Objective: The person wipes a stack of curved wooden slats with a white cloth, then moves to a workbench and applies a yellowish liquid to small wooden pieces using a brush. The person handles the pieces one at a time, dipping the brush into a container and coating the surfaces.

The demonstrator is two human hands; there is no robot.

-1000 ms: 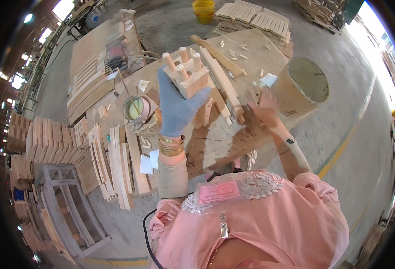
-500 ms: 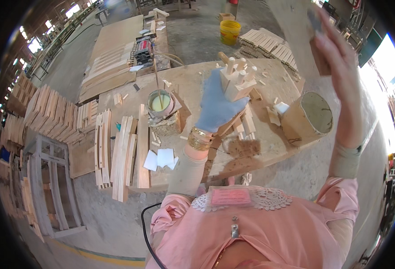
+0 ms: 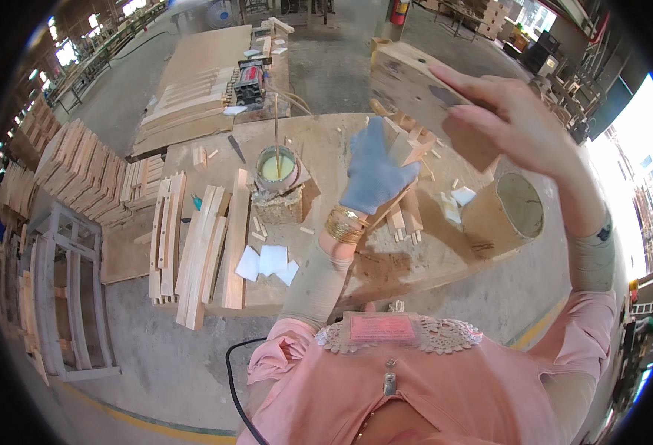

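Observation:
My right hand (image 3: pixel 515 111) is raised above the right side of the workbench. It grips a thick wooden block (image 3: pixel 408 78) with dark stains, its fingers along the edge. Below and to the left, my left hand (image 3: pixel 377 174), in a blue-grey glove, grips a pale wooden piece (image 3: pixel 418 143) on the bench, thumb spread to the right. The raised block hides the top of that piece, where pegs showed earlier. By my left wrist lie short wooden bars (image 3: pixel 406 215) with dowels in their ends.
A glue pot (image 3: pixel 278 169) with a stick in it stands left of my gloved hand. White pads (image 3: pixel 271 261) and long wooden strips (image 3: pixel 204 256) lie at the bench's left. A large round container (image 3: pixel 501 215) stands at the right. Loose dowels are scattered about.
My right hand has come down and leftward with the wooden block, which now hangs over the held piece. My left hand keeps its hold. The whole view has shifted slightly.

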